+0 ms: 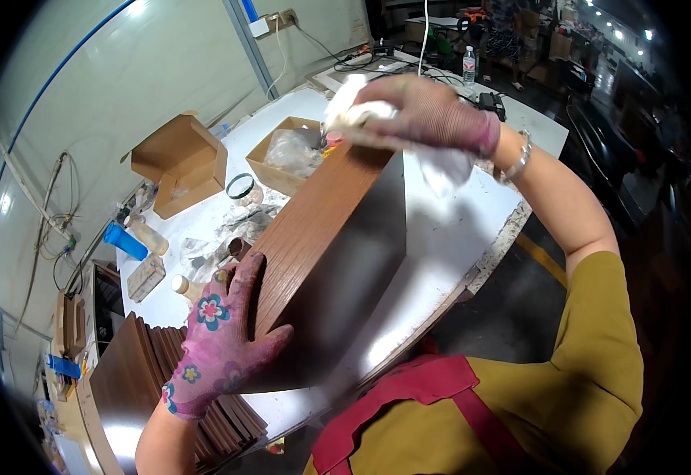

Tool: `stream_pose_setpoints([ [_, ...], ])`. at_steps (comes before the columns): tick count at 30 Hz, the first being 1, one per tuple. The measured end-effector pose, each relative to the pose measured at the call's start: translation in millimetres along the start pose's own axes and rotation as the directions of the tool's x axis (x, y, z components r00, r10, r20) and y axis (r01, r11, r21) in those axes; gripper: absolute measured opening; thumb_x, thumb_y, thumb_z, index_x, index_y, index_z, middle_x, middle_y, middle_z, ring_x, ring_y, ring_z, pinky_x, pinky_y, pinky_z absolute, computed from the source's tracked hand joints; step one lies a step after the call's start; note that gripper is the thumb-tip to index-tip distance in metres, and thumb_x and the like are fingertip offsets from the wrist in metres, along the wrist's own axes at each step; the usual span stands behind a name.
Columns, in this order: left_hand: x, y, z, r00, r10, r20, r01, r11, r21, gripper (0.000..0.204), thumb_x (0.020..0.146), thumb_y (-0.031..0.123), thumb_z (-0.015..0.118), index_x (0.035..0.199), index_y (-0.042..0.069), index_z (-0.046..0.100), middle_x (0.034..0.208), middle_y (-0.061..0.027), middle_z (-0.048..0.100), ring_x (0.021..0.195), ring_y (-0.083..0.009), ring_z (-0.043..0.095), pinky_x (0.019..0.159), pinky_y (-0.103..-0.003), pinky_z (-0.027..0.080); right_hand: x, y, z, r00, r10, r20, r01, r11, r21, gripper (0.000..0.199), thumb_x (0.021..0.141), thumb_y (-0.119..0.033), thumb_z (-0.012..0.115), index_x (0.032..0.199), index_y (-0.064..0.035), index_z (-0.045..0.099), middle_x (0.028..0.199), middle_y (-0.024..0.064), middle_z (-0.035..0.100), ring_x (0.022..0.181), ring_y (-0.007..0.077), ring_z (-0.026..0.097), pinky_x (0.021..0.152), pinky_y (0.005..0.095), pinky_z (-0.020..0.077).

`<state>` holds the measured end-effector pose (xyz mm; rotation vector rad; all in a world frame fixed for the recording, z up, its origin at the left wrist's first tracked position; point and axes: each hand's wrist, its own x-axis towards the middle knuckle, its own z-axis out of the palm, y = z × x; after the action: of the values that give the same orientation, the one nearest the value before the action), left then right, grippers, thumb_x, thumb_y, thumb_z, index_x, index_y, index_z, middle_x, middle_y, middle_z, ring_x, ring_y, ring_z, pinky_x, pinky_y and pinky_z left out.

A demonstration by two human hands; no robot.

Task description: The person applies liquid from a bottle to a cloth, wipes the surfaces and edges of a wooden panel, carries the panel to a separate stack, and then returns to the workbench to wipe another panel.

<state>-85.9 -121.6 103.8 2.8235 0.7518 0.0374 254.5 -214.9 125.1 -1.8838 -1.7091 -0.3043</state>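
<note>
A long brown wood-grain piece (311, 228) stands on the white table, its narrow top face slanting away from me and its broad side dark in shadow. At the near end, my left hand (225, 336), in a pink flowered glove, grips it with the fingers over the top and the thumb on the near side. My right hand (432, 112), in a dull pink glove and slightly blurred, is closed on a white cloth (353, 111) at the far end. Part of the cloth hangs below the hand.
Stacked brown panels (119, 372) lean at the lower left. On the white table (440, 237) are an open cardboard box (179, 170), a smaller box with plastic bags (270, 166), a jar (242, 190), a blue cup (126, 241) and a block (146, 277). A water bottle (469, 65) stands farther back.
</note>
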Motion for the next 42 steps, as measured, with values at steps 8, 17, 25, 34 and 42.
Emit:
stream_pose_setpoints([
  [8, -1, -10, -2, 1.000, 0.007, -0.021, -0.008, 0.998, -0.057, 0.085, 0.073, 0.037, 0.073, 0.144, 0.012, 0.033, 0.138, -0.0274, 0.039, 0.126, -0.0413, 0.041, 0.106, -0.045, 0.035, -23, -4, 18, 0.993, 0.009, 0.118, 0.005, 0.993, -0.118, 0.035, 0.085, -0.044, 0.059, 0.102, -0.0144, 0.069, 0.094, 0.0112, 0.069, 0.086, 0.0271, 0.066, 0.077, 0.0371, 0.0518],
  [17, -5, -14, -3, 0.999, 0.019, -0.032, -0.021, 0.998, -0.066, 0.085, 0.073, 0.039, 0.072, 0.144, 0.012, 0.034, 0.137, -0.0274, 0.040, 0.127, -0.0411, 0.041, 0.106, -0.045, 0.035, -13, -23, 11, 0.962, -0.067, 0.264, 0.108, 0.984, -0.144, 0.034, 0.084, -0.041, 0.059, 0.099, -0.0123, 0.068, 0.088, 0.0128, 0.068, 0.082, 0.0290, 0.065, 0.074, 0.0398, 0.0506],
  [25, -2, -18, -1, 0.999, 0.013, -0.043, -0.015, 0.998, -0.055, 0.085, 0.074, 0.040, 0.071, 0.144, 0.011, 0.033, 0.138, -0.0283, 0.040, 0.128, -0.0411, 0.039, 0.107, -0.045, 0.033, -18, -41, 29, 0.927, -0.326, 0.186, 0.329, 0.944, 0.018, 0.027, 0.081, -0.032, 0.063, 0.098, -0.0111, 0.067, 0.089, 0.0130, 0.067, 0.085, 0.0302, 0.064, 0.076, 0.0390, 0.0504],
  [34, 1, -22, -3, 1.000, 0.012, -0.017, -0.013, 0.996, -0.090, 0.086, 0.073, 0.038, 0.073, 0.144, 0.013, 0.033, 0.139, -0.0278, 0.039, 0.127, -0.0421, 0.040, 0.107, -0.045, 0.034, -16, -48, 34, 0.855, -0.475, 0.209, 0.509, 0.845, -0.163, 0.013, 0.074, -0.017, 0.062, 0.085, -0.0103, 0.063, 0.082, 0.0083, 0.064, 0.080, 0.0305, 0.063, 0.069, 0.0413, 0.0510],
  [42, 1, -26, -3, 0.997, 0.021, -0.073, -0.027, 0.996, -0.080, 0.085, 0.073, 0.033, 0.074, 0.145, 0.012, 0.033, 0.131, -0.0231, 0.045, 0.123, -0.0374, 0.045, 0.105, -0.042, 0.036, 10, 31, -9, 0.929, -0.103, 0.355, 0.297, 0.779, -0.552, 0.015, 0.078, -0.018, 0.058, 0.087, -0.0095, 0.066, 0.085, 0.0120, 0.066, 0.080, 0.0328, 0.063, 0.072, 0.0435, 0.0505],
])
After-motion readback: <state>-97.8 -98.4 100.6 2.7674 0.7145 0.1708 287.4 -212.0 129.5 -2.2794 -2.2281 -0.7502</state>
